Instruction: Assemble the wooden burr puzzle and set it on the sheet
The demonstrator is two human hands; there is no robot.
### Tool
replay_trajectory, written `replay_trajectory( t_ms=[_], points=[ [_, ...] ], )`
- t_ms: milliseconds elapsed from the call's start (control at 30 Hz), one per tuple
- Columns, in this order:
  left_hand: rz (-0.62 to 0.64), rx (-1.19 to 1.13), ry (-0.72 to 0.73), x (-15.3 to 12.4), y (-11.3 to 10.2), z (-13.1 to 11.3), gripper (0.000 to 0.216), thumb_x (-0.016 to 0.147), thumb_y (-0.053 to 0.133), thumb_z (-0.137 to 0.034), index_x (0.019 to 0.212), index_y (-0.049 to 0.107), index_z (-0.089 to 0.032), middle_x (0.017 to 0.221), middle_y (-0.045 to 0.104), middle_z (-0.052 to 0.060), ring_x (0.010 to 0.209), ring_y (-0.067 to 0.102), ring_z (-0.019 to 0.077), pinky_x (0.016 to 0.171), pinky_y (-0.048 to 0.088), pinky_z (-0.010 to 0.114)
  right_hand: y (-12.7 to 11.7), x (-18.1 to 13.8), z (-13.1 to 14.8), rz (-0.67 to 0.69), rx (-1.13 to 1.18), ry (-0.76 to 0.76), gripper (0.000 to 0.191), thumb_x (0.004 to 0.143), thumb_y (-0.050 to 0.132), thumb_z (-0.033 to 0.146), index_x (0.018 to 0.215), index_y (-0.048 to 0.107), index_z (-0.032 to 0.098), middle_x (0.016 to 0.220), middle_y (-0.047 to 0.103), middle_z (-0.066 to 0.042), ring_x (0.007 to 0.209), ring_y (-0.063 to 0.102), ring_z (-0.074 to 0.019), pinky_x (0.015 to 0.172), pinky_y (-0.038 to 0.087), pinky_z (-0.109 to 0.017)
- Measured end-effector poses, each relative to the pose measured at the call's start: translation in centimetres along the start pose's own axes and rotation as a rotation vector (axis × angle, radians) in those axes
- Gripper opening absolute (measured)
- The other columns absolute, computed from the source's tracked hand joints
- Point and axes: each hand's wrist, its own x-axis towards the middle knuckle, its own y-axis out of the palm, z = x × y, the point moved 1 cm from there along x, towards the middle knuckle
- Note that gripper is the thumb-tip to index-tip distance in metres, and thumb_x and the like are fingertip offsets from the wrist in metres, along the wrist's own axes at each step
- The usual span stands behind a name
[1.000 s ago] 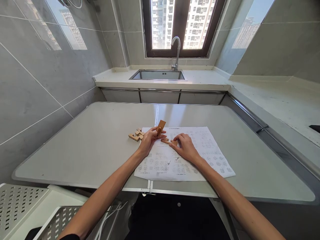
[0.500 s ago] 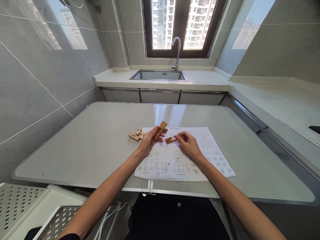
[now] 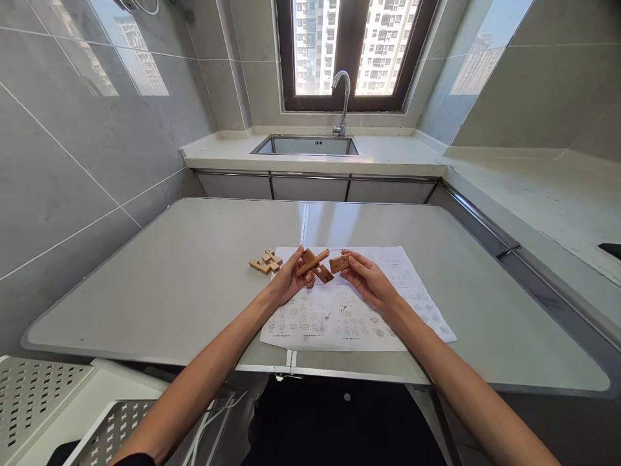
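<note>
Two crossed wooden puzzle pieces (image 3: pixel 321 272) are gripped in my left hand (image 3: pixel 292 274), over the printed sheet (image 3: pixel 334 323). Between the fingertips of my right hand (image 3: pixel 365 277) is a single flat wooden puzzle piece (image 3: pixel 339 263) with dark marks on its face. A small gap separates it from the crossed pieces. Left of my left hand, several notched wooden pieces (image 3: pixel 266 262) lie heaped on the table. My left fingers partly cover the crossed pieces, and my right fingers hide one end of the single piece.
The sheet, printed with small diagrams, lies on a pale folding table (image 3: pixel 145 291) with a seam down its middle. Behind stands a counter with a sink (image 3: pixel 306 146) and faucet (image 3: pixel 344 97). A white perforated rack (image 3: pixel 43 395) is at lower left.
The crossed pieces have turned in my left hand and now tilt down to the right. My right hand has raised and turned the single piece, bringing its face into view.
</note>
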Motion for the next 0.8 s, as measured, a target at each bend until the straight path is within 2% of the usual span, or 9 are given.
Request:
replay_trajectory(
  t_ms=[100,267,433,800],
  points=[
    [0.086,0.047,-0.079,-0.1,0.1,0.3,0.065,0.094,0.055,-0.072,0.083,0.072,-0.010,0.050,0.053,0.001,0.048,0.049,0.0124,0.055,0.045,0.027,0.0,-0.1,0.0,0.053,0.025,-0.007,0.034,0.080,0.089,0.037,0.110,0.078,0.024,0.100,0.073,-0.002,0.088,0.066,-0.0133,0.087,0.058,-0.026],
    [0.203,0.103,-0.140,-0.2,0.0,0.9,0.061,0.095,0.054,-0.072,0.072,0.061,-0.016,0.054,0.057,0.002,0.053,0.057,0.0146,0.059,0.049,0.028,0.0,-0.3,-0.3,0.122,0.016,-0.004,0.032,0.081,0.088,0.038,0.109,0.077,0.025,0.096,0.073,-0.001,0.084,0.066,-0.0139,0.084,0.058,-0.028],
    [0.229,0.127,-0.158,0.0,-0.1,1.2,0.056,0.097,0.054,-0.069,0.078,0.060,-0.017,0.054,0.058,0.001,0.053,0.058,0.0150,0.059,0.051,0.028,0.0,-0.4,-0.4,0.162,0.004,0.019,0.032,0.082,0.088,0.037,0.110,0.077,0.025,0.098,0.073,-0.001,0.085,0.066,-0.0140,0.084,0.057,-0.029],
    [0.243,0.190,-0.153,-0.2,0.6,1.0,0.053,0.099,0.052,-0.066,0.085,0.062,-0.016,0.058,0.061,0.002,0.052,0.057,0.0141,0.056,0.051,0.026,-0.1,-0.6,-0.2,0.135,0.048,0.002,0.032,0.081,0.089,0.036,0.108,0.078,0.025,0.096,0.071,0.000,0.081,0.062,-0.0121,0.078,0.055,-0.025]
  ],
)
